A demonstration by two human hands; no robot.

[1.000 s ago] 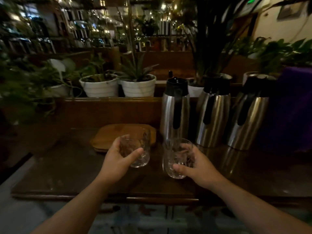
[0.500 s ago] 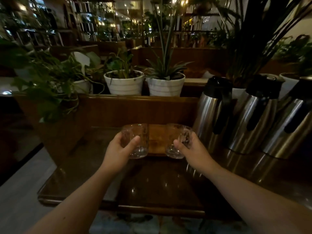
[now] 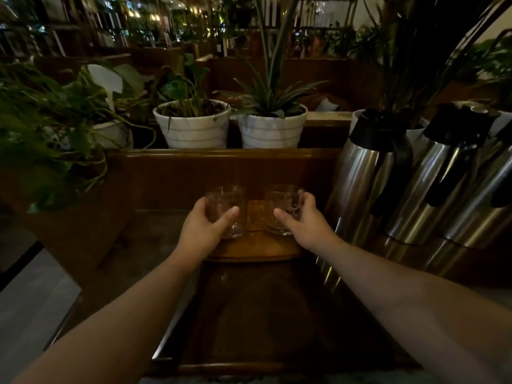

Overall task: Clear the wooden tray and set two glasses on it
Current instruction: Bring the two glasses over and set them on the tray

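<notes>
We're gripping two glasses over wooden tray (image 3: 255, 249). Left hand (image 3: 203, 231) wrapping left glass (image 3: 228, 209), thumb across front, fingers curled behind. Right hand (image 3: 307, 227) wrapping right glass (image 3: 282, 209) same way. Both glasses sitting upright, side by side, gap between them. Can't tell if bases are touching tray or hovering just above. Tray lying on dark table (image 3: 263, 314), steel flasks (image 3: 363, 176) standing just right of it.
</notes>
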